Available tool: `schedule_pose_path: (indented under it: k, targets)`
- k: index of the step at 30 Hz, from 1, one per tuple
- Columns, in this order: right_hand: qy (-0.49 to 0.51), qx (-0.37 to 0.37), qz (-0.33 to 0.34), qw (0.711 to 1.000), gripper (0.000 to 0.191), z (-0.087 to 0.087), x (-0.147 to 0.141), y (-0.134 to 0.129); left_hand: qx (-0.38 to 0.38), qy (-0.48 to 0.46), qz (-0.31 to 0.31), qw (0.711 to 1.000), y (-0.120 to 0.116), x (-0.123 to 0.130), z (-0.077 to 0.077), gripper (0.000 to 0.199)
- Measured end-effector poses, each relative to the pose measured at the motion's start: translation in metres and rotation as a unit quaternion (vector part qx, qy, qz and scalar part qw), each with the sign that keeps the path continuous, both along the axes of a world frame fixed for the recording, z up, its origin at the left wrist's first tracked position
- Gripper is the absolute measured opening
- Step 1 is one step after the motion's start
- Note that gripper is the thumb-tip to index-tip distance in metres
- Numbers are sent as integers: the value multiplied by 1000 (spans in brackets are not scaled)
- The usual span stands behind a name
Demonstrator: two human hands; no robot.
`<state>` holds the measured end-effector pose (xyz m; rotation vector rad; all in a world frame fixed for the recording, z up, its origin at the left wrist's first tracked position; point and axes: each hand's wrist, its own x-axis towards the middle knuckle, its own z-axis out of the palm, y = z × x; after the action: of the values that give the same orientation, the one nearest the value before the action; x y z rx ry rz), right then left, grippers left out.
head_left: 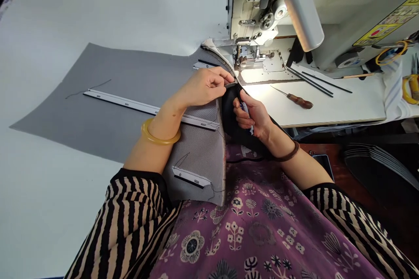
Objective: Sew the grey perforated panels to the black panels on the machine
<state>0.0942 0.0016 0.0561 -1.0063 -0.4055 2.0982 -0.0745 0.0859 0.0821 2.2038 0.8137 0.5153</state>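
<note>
A large grey fabric panel [108, 67] lies across the worktable and hangs over its edge toward my lap. White strips [127, 103] are stitched onto it, with loose thread ends. My left hand [209, 85] is closed in a pinch at the panel's edge, by the black trim [231, 100]. Just to its right, my right hand [251, 115] is wrapped round small thread snips [245, 108] with a blue and white handle, mostly hidden by the fingers. Thumb and index finger of that hand touch the dark edge of the trim.
Beyond my hands stands a sewing machine [255, 52] with a lit lamp [304, 17] over its needle area. A wooden-handled awl [299, 101] and thin black strips [310, 82] lie at right. Below the table are a phone [322, 163] and stacked dark panels [376, 170].
</note>
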Motion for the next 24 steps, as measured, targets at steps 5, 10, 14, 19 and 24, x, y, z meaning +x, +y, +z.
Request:
schedule_pose_path:
  k: [5, 10, 14, 19, 24]
  targets:
    - [9, 20, 27, 999, 47, -3, 9, 3, -24, -54, 0, 998, 3, -5, 2, 27]
    - [23, 33, 64, 997, 51, 0, 5, 7, -16, -33, 14, 999, 2, -4, 3, 26]
    - [38, 39, 63, 997, 49, -2, 3, 13, -10, -19, 13, 1000, 2, -3, 2, 25]
    - [60, 33, 68, 995, 47, -3, 3, 17, 8, -12, 13, 1000, 1, -2, 2, 24]
    - [39, 20, 51, 998, 48, 2, 1, 19, -2, -7, 10, 1000, 2, -3, 2, 24]
